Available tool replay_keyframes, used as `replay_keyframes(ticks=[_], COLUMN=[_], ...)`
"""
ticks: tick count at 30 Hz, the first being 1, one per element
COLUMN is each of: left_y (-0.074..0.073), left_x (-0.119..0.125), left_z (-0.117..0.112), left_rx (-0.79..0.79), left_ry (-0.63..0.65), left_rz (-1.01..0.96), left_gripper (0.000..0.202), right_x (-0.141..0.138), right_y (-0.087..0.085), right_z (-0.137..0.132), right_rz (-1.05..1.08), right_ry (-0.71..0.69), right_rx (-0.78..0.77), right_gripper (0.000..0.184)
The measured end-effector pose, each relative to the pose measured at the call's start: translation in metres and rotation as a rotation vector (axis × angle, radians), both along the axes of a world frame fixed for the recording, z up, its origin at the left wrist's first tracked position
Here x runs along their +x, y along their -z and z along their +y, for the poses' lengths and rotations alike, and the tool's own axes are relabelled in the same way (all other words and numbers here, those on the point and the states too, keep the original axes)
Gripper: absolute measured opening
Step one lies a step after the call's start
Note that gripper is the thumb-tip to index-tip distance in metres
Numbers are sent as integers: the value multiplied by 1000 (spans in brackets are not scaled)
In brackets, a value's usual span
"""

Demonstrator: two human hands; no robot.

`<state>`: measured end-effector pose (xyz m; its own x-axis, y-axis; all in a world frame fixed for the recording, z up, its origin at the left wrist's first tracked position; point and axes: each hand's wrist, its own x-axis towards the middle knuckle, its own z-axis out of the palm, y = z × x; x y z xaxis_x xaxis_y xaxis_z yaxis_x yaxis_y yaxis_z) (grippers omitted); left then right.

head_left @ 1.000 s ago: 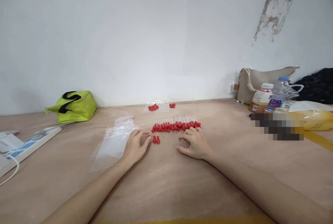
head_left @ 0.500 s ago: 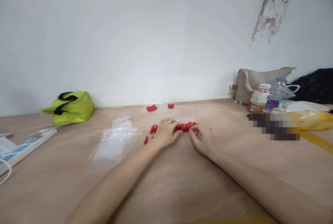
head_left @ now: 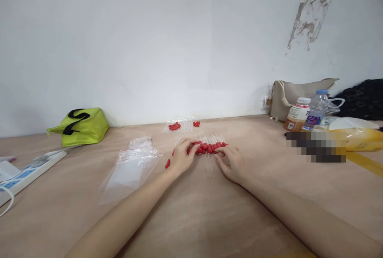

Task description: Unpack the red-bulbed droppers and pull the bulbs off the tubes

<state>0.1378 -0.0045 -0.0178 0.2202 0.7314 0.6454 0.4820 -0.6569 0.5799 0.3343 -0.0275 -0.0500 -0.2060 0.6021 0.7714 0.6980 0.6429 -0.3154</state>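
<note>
A row of droppers (head_left: 209,147) with red bulbs and thin clear stems lies across the middle of the table. Some stems point toward the wall and others toward me. At the row's left end, my left hand (head_left: 183,156) is closed, thumb and fingers around red bulbs. My right hand (head_left: 233,164) bends over the right end, its fingertips pinched at a bulb. My fingers hide part of what they grip. A loose red bulb (head_left: 167,163) lies left of my left hand.
Clear plastic bags (head_left: 127,172) lie to the left, near a power strip (head_left: 32,174) and a lime-green bag (head_left: 85,127). Another bag with red bulbs (head_left: 174,126) is by the wall. Bottles (head_left: 298,115) and a yellow packet (head_left: 359,140) stand at right.
My left hand has shifted slightly left, and its thumb and fingers now close around bulbs. My right fingertips have moved a little left onto the row's end.
</note>
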Motion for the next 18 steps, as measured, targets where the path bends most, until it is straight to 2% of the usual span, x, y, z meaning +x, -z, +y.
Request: replay_keyframes(ticks=[4, 7, 12, 18], left_y=[12, 21, 21, 14], left_x=[-45, -66, -64, -58], left_z=[-32, -49, -59, -65], left_rx=[-209, -293, -294, -288], left_ry=[125, 216, 256, 289], left_rz=[-104, -112, -73, 31], left_gripper=[19, 14, 11, 11], right_x=[-7, -13, -20, -28], right_y=[1, 0, -3, -3], right_z=[-6, -10, -17, -20], right_rz=[-15, -115, -327, -384], right_ry=[-41, -75, -170, -212], right_rx=[134, 200, 204, 166], right_gripper=[28, 35, 32, 20])
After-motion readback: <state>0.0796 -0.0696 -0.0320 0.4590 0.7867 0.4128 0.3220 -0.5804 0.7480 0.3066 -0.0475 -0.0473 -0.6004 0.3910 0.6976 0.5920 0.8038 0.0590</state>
